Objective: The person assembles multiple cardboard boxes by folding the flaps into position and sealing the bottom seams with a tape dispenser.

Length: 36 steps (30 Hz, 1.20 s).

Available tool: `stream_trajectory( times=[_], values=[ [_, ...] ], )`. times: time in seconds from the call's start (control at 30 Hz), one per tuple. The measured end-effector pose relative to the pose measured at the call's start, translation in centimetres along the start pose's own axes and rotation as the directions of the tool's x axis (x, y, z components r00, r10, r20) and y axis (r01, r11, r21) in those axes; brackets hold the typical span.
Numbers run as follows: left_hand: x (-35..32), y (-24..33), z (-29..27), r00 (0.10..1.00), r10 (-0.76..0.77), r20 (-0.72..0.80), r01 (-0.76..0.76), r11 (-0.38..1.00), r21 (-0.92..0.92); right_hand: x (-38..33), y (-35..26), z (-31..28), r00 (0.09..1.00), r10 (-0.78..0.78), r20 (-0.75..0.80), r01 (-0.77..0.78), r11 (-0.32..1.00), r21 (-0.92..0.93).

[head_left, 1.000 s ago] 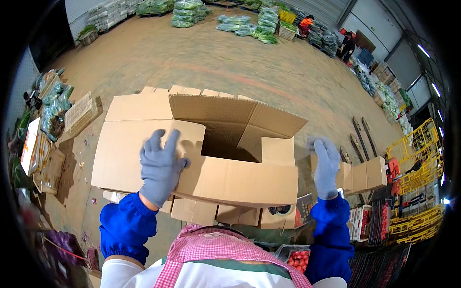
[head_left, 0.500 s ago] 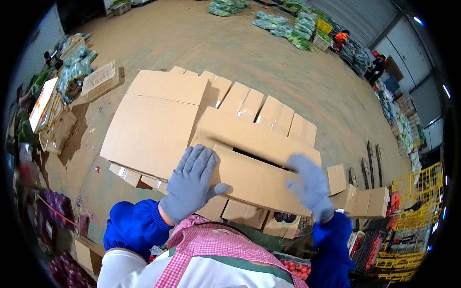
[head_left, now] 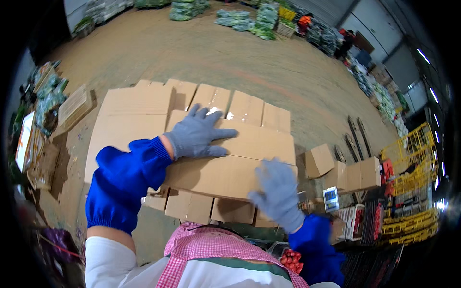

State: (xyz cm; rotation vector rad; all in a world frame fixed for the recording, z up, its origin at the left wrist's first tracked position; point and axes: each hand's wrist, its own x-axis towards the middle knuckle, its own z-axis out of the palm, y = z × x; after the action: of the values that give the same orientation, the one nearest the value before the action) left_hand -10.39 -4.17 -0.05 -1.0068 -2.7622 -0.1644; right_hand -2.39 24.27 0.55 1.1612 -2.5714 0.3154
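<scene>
A large brown cardboard box (head_left: 225, 175) lies in front of me with its flaps folded shut on top. My left hand (head_left: 198, 133), in a grey glove with a blue sleeve cover, presses flat on the upper flap with fingers spread. My right hand (head_left: 277, 192), gloved the same, lies flat on the near right part of the closed top. Neither hand grips anything. Beneath and behind the box lies a stack of flattened cardboard (head_left: 134, 108).
Small cardboard boxes (head_left: 353, 173) stand at the right, next to yellow crates (head_left: 408, 177) and a scale (head_left: 331, 199). Bundles of green vegetables (head_left: 249, 19) lie along the far floor. More boxes and packed greens (head_left: 43, 105) sit at the left. Red fruit (head_left: 290, 259) shows near my right arm.
The box was open a second ago with its flaps up. Both hands have pushed the flaps down, and the top is now closed under my palms.
</scene>
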Motion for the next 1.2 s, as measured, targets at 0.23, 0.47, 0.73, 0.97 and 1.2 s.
stream_trajectory(
  times=[0.23,0.47,0.73,0.97,1.2],
  values=[
    [2.3,2.0,-0.6,0.980,-0.115,0.165,0.134,0.985,-0.107,-4.1,-0.7,3.8,0.990,0.055,-0.131,-0.069,0.992,-0.108],
    [0.7,7.9,-1.8,0.958,-0.244,0.152,0.258,0.963,-0.075,-4.7,5.2,3.1,0.953,0.119,-0.279,-0.101,0.992,0.077],
    [1.3,6.9,-0.3,0.962,-0.231,0.143,0.248,0.962,-0.114,-3.8,4.4,4.0,0.929,0.136,-0.345,-0.123,0.991,0.060],
    [0.0,6.7,-0.5,0.955,-0.290,0.057,0.294,0.952,-0.089,-5.9,5.1,7.0,0.522,0.614,-0.591,-0.382,0.789,0.482],
    [1.1,8.2,-1.8,0.935,-0.323,0.143,0.343,0.927,-0.150,-21.3,9.2,21.7,0.321,0.942,-0.095,-0.942,0.307,-0.132]
  ],
)
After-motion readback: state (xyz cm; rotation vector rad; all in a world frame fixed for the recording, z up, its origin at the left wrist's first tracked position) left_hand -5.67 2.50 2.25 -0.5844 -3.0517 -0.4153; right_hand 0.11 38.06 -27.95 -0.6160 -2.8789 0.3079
